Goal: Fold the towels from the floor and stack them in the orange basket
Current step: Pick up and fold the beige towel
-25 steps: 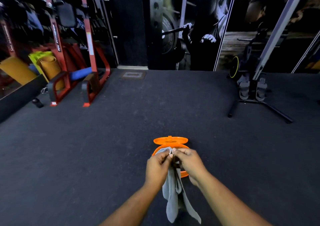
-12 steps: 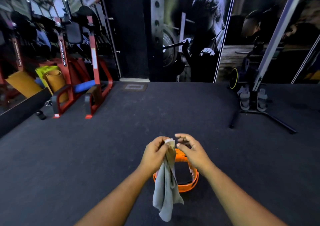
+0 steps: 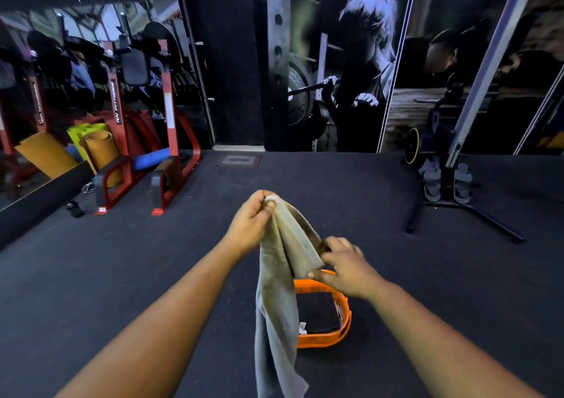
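grey cloth, limp and light, is what this moment turns on: the towel (image 3: 279,300) hangs in the air in front of the person, above the dark floor (image 3: 91,275), and drapes in soft folds with nothing stiff in it to hold a shape. starting at the left, the left hand (image 3: 251,219) is raised with its fingers curled tight around the towel's top corner, bunching the fabric at the knuckles, and the long tail of the cloth falls straight down from there past the forearms to the bottom edge of the view. judging by that drape, it will sag wherever it is unsupported, so the sensible places to take hold are the corners and edges, pulled taut between both hands before any fold is laid. to the right and lower, the right hand (image 3: 346,268) pinches a side edge of the towel between thumb and fingers, drawing a flap out sideways from the hanging part; the other fingers are loosely spread. it seems unlikely to slip, though a thin pinch could lose the edge if tugged. just below that hand, partly hidden behind the cloth, the orange basket (image 3: 341,335) stands on the floor, its rim open upward; inside lies something dark and flat, with a small pale scrap near its left wall, too unclear to name.
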A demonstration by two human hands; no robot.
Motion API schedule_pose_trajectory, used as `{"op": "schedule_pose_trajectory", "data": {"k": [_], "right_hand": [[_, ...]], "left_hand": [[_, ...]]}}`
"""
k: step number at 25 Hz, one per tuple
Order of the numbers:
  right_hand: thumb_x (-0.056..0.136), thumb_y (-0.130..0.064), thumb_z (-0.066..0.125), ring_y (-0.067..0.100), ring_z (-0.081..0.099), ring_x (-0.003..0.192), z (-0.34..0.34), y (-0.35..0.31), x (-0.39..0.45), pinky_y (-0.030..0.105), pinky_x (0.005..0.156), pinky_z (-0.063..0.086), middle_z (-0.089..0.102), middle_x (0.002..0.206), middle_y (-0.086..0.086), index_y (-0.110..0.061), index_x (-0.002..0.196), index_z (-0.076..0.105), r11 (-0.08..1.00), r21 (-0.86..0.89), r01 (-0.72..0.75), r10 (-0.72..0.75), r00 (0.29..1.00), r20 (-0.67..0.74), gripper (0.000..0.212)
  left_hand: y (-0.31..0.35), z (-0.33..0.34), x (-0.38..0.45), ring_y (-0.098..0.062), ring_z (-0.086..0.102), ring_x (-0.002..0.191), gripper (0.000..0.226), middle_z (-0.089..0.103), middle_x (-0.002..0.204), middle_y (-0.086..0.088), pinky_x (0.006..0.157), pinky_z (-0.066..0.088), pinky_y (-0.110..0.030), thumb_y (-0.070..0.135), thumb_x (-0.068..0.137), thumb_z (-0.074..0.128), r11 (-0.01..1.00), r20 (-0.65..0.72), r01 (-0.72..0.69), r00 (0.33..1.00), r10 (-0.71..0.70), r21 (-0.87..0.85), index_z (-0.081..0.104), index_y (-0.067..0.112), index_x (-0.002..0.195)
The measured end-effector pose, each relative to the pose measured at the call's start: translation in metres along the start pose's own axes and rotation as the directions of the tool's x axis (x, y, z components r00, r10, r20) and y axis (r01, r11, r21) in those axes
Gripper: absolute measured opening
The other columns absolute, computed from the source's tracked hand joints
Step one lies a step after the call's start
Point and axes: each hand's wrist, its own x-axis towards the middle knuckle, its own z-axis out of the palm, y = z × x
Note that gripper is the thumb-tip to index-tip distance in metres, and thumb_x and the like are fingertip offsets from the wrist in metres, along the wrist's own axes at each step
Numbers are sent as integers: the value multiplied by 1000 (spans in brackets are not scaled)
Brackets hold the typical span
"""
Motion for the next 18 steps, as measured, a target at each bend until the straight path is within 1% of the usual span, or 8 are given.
{"op": "schedule_pose_trajectory", "data": {"k": [2, 5, 7, 9, 12, 14, 16, 18], "right_hand": [[87, -74, 47, 19, 41, 121, -11, 16, -7, 42, 98, 41, 48, 121, -5, -31, 109, 64, 987, -123, -108, 104, 994, -36, 51], [96, -57, 51, 22, 53, 112, -42, 33, -9, 40, 85, 50, 56, 113, -5, -33, 109, 66, 963, -192, -187, 122, 944, -308, 31], [98, -50, 55, 19, 57, 107, -66, 35, -1, 40, 79, 54, 61, 111, -9, -32, 106, 71, 966, -194, -169, 96, 936, -337, 25], [96, -47, 61, 14, 61, 98, -90, 29, 3, 40, 75, 56, 66, 103, -14, -33, 97, 73, 986, -85, -144, 111, 943, -312, 18], [90, -49, 70, 12, 62, 82, -119, 20, 5, 38, 71, 55, 67, 81, -13, -32, 84, 72, 974, -44, -222, 214, 968, -132, 18], [86, -45, 75, 12, 61, 75, -127, 22, 8, 37, 68, 54, 66, 76, -11, -26, 77, 70, 975, 5, -223, 221, 965, -139, 22], [87, -34, 75, 14, 57, 67, -129, 23, 9, 39, 65, 51, 64, 72, -6, -18, 71, 62, 951, 266, -156, 219, 949, -228, 26], [91, -27, 68, 19, 52, 68, -125, 21, 11, 45, 65, 51, 56, 73, 2, -8, 76, 49, 778, 623, -82, 272, 937, -217, 31]], "left_hand": [[-8, -18, 5, -10, 64, 97, 15, 70, 101, 9, 90, 50, -38, 17, 99, 55, 997, -69, 12, 998, -7, 78, 67, 23, 107], [-22, -35, 4, -10, 67, 97, 18, 73, 102, 13, 88, 54, -35, 12, 99, 60, 948, -28, 33, 999, -25, 317, 70, 25, 107], [-25, -34, 4, -12, 67, 96, 16, 73, 101, 11, 84, 52, -34, 17, 100, 60, 894, -31, 66, 998, -59, 444, 71, 23, 110], [-22, -32, 6, -16, 66, 93, 16, 73, 99, 7, 78, 49, -33, 18, 101, 59, 882, -84, 121, 992, -93, 455, 71, 20, 111], [-17, -30, 13, -18, 64, 89, 13, 69, 94, 3, 73, 44, -31, 19, 102, 59, 888, -83, 163, 986, -141, 430, 69, 15, 109], [-17, -26, 14, -18, 63, 85, 9, 68, 91, 2, 72, 45, -32, 20, 103, 58, 918, -62, 184, 983, -173, 351, 66, 17, 103], [-12, -22, 11, -17, 61, 87, 13, 67, 95, 2, 78, 48, -33, 25, 105, 53, 972, -60, 217, 975, -212, 86, 63, 17, 103], [-2, -18, 7, -16, 61, 98, 21, 65, 107, 1, 85, 52, -34, 35, 106, 51, 966, 53, 230, 973, -226, -113, 59, 16, 111]]}}
